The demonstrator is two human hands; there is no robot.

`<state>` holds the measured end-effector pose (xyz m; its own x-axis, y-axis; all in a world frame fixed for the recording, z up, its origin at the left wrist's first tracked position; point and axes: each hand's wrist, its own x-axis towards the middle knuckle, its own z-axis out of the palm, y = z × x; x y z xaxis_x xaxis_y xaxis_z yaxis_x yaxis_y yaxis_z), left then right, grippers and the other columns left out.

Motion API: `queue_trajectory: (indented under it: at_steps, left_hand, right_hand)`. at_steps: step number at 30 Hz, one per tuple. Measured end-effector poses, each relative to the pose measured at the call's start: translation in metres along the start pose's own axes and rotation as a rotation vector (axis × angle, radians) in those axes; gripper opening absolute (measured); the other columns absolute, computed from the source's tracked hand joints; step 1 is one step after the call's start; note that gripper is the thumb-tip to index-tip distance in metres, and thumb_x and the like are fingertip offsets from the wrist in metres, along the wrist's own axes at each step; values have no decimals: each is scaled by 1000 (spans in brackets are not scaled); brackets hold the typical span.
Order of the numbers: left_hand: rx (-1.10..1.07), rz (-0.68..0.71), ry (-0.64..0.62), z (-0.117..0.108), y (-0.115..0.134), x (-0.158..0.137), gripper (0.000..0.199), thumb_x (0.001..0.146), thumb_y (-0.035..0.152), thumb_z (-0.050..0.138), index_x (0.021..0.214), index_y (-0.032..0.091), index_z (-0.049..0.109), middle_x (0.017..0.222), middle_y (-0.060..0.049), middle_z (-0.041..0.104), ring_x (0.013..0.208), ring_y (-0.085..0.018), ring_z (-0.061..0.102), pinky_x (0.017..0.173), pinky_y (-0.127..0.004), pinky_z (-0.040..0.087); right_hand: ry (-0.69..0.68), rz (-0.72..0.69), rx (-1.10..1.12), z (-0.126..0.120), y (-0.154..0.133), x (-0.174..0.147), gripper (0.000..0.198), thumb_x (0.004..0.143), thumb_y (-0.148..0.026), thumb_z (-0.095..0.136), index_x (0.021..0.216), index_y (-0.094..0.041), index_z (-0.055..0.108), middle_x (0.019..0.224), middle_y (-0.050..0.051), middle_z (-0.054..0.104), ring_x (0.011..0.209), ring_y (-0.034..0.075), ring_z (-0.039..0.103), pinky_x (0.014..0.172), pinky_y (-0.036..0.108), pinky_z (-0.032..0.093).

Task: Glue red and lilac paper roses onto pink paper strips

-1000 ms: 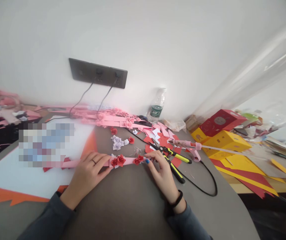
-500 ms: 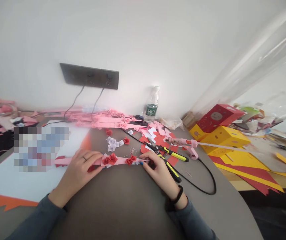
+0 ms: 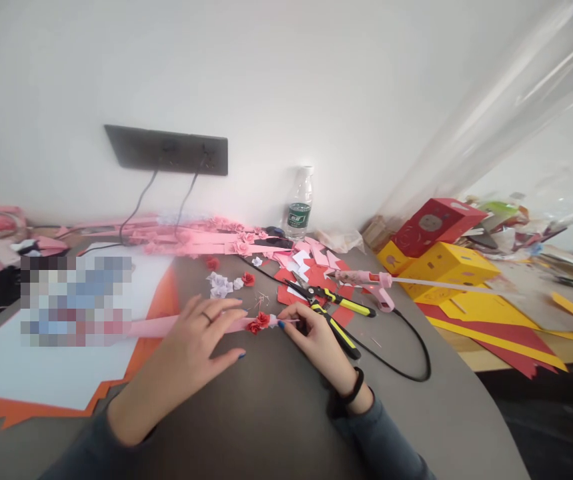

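Observation:
A pink paper strip [image 3: 161,327] lies across the table in front of me, with red paper roses [image 3: 259,323] and a small white flower near its right end. My right hand [image 3: 309,330] pinches the strip's narrow right tip between thumb and fingers. Over the strip's middle is my left hand [image 3: 201,340], fingers spread and thumb apart, hiding part of the strip and its flowers. Whether the left fingertips touch the paper, I cannot tell. Just beyond lie loose white paper flowers [image 3: 221,286], a red rose [image 3: 249,279] and several thin sticks [image 3: 261,301].
Pliers with yellow-black handles [image 3: 339,333] and a pink glue gun [image 3: 366,279] with a cord lie right, by red paper scraps [image 3: 286,273]. Behind stand a water bottle [image 3: 300,207] and flowered pink strips [image 3: 206,243]. Yellow boxes [image 3: 446,267] are far right; white paper [image 3: 66,373] is left.
My left hand has let go of the strip and spread its fingers, shifting right over the flowers. My right hand keeps its pinch on the tip. The view has shifted slightly.

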<state>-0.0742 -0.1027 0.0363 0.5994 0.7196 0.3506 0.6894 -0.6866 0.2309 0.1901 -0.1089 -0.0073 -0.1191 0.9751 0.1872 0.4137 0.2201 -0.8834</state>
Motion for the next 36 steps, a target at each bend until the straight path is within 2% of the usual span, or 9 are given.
queue_trajectory:
  at_steps: [3,5,7,10,16,22,28,32,36]
  left_hand:
    - [-4,-88,-138,4,13,19,40,90,31,64,129,24,60,132,-8,67,114,-31,63,101,-48,47]
    - [-9,-163,-259,3,15,30,34,90,33,65,123,23,64,115,-7,74,108,-32,64,91,-44,50]
    - [-25,-181,-321,1,14,38,24,90,35,64,111,24,69,98,-5,76,99,-31,66,85,-40,50]
    - [-80,-139,-312,0,11,44,16,91,36,61,96,24,71,87,-3,75,86,-27,67,84,-39,48]
    - [-151,-118,-252,3,7,41,14,91,31,59,82,25,68,78,1,74,80,-25,65,81,-37,47]
    - [-166,-193,-229,7,8,34,8,91,32,63,94,25,66,88,0,75,92,-27,66,77,-35,46]
    - [-187,-133,-236,12,9,31,8,91,28,64,97,25,61,98,2,76,93,-24,68,99,-44,41]
    - [-182,-113,-191,17,8,29,6,93,29,60,96,24,60,98,1,76,92,-24,69,102,-46,39]
    - [-154,-134,-171,24,7,26,4,93,27,60,94,24,59,95,1,75,92,-24,69,102,-47,39]
  right_hand:
    - [-2,-4,37,2,1,-1,10,89,-26,58,92,-20,65,84,2,67,73,17,61,66,28,46]
    - [-4,-8,56,2,2,-2,10,89,-27,58,94,-20,64,84,2,67,73,17,60,65,28,46]
    - [-6,-9,58,2,1,-3,10,89,-27,59,95,-21,64,84,2,67,73,17,60,65,28,46]
    - [-14,-12,49,1,-2,-3,11,90,-27,59,97,-20,64,83,2,66,72,17,60,65,28,47]
    - [41,-59,-3,9,-8,-5,11,92,-27,60,99,-21,66,80,2,60,70,16,56,63,27,46]
    - [120,-91,8,21,-9,-7,12,92,-27,63,100,-22,68,88,3,59,71,17,55,63,28,46]
    - [75,-109,34,21,-12,-8,8,91,-25,65,95,-22,71,91,5,62,77,18,57,66,29,47]
    - [66,-109,53,23,-11,-8,8,90,-22,65,91,-22,73,92,5,60,86,20,59,74,30,50]
    - [77,-110,71,24,-8,-7,10,89,-19,64,86,-23,72,92,5,58,87,20,59,73,29,50]
